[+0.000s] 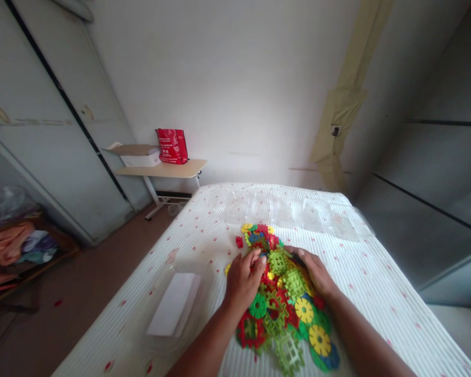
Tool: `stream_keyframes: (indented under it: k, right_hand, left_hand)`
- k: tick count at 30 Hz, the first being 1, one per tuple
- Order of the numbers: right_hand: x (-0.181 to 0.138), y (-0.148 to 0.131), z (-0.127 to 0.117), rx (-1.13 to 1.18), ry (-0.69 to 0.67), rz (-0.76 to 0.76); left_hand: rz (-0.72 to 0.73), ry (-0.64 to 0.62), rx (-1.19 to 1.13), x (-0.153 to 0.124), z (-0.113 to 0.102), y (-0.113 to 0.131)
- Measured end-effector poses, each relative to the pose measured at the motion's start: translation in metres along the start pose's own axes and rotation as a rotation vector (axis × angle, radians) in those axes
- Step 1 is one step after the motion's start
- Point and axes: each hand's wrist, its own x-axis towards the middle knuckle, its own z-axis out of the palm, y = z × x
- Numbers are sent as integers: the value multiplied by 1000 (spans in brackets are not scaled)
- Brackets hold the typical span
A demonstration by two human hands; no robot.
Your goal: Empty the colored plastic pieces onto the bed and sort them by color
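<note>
Plastic pieces (294, 283), heaped between left hand (241, 280) and right hand (315, 269)

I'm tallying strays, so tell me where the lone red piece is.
In the head view, the red piece lies on the cloth, beyond the left hand and just left of the far end of the pile.

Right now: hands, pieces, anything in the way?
Left hand, right hand flanking plastic pieces. Pieces heaped, mixed colours. Clear tray left of heap, not between hands.
</note>
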Motion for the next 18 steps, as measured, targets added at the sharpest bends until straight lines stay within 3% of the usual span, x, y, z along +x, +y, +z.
stream_keyframes:
  k: [4, 9, 11, 14, 18]
  right_hand:
    - [0, 4, -3, 3, 14, 51]
    - [0, 13, -2, 5, -23, 87]
    - [1, 17, -1, -28, -16, 51]
    - [4, 22, -1, -137, 12, -8]
    - [9, 24, 0, -272, -8, -64]
  left_hand:
    - [-45, 11, -4, 18, -4, -1]
    - [145, 262, 128, 25, 4, -24]
    - [198, 304, 168, 24, 9, -37]
    - [189, 262, 209, 22, 14, -51]
    - [57, 179, 276, 22, 19, -57]
